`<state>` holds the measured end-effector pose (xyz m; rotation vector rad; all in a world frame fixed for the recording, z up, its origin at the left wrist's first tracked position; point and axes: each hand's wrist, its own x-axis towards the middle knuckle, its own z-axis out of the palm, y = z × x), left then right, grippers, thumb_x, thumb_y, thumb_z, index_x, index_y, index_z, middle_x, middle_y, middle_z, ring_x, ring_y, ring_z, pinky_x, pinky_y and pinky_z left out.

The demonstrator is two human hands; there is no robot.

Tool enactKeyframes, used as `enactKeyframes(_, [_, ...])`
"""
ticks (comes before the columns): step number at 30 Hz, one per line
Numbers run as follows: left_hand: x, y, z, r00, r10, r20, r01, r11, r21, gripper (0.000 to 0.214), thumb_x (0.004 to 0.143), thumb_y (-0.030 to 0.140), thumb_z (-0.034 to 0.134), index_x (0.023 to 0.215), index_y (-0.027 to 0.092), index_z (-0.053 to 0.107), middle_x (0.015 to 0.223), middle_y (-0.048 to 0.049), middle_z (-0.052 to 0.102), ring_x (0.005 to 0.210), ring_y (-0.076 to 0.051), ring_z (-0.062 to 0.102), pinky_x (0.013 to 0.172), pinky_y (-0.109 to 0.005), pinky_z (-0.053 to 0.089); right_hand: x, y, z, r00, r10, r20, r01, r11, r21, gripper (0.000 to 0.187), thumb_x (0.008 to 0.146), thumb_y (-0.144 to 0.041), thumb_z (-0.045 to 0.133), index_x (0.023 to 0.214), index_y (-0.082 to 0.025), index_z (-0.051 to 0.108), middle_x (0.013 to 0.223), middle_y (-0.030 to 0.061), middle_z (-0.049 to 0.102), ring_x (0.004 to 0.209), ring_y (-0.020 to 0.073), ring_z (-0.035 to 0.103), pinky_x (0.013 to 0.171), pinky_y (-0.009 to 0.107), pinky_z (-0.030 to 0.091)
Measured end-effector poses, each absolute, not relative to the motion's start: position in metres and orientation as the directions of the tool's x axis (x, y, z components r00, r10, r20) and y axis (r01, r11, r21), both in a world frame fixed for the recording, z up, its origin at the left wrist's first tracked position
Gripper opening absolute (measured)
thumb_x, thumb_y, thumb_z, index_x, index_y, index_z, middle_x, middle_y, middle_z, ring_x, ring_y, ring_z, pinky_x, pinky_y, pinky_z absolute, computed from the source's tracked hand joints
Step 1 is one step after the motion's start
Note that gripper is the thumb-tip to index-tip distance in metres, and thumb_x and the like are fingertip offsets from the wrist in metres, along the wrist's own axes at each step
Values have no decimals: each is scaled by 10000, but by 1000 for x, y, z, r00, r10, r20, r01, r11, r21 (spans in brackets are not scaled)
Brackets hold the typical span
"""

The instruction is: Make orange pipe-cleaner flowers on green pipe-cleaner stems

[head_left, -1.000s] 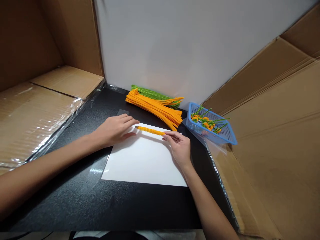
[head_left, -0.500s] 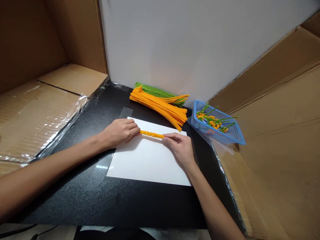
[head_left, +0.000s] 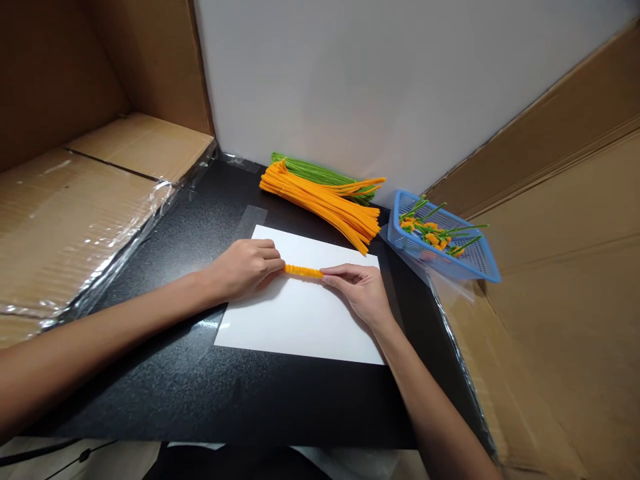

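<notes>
Between my two hands a coiled orange pipe cleaner (head_left: 303,271) stretches level over a white sheet of paper (head_left: 295,327). My left hand (head_left: 250,265) is closed on its left end, with the fingertips partly hidden. At the other end, my right hand (head_left: 361,288) pinches the coil between thumb and fingers. Beyond the paper lies a thick bundle of orange pipe cleaners (head_left: 320,203), one end overlapping the paper's far edge. A green bundle of pipe cleaners (head_left: 310,168) shows behind it.
A blue plastic basket (head_left: 450,265) at the right holds several orange and green pipe-cleaner pieces with stems sticking out. The black tabletop (head_left: 240,400) carries the paper. Cardboard panels (head_left: 560,287) stand at the right and left, and a pale wall (head_left: 330,80) rises behind.
My hands are slightly closer together, and the visible orange coil between them looks shorter. The camera view has shifted a little.
</notes>
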<state>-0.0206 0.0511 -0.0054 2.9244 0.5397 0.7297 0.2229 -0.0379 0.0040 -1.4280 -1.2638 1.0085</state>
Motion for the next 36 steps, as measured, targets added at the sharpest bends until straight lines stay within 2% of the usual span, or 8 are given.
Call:
enactKeyframes(7, [-12,31,-7,805,345,482,311,-938,153,317,967,133,466,772,149,716,709,-52,690,688,-168,594,609,-284,430,217,-44,3,33,999,16,270,6,-963,158,712,-326,851,816,-211,822,823,68,807,744,224,768,708,340,644])
enactKeyframes(12, [-11,24,-10,811,309,497,301,-949,99,286,948,105,488,751,142,692,678,-38,655,654,-166,562,597,-298,417,208,-49,2,10,999,46,275,42,-961,135,738,-319,841,823,-217,821,841,62,810,763,236,777,721,355,659])
enactKeyframes(28, [-9,15,-13,786,288,546,317,-948,45,303,960,91,469,713,142,637,661,-37,629,627,-158,528,586,-299,401,191,-53,0,43,998,54,238,42,-970,91,739,-283,836,803,-223,816,846,48,810,780,229,774,758,348,655])
enactKeyframes(36, [-8,15,-12,778,362,514,345,-929,132,322,973,128,449,749,134,680,679,-50,652,638,-163,543,598,-311,428,187,-55,3,68,991,116,315,89,-945,72,772,-276,810,824,-226,812,838,39,805,758,216,762,736,338,649])
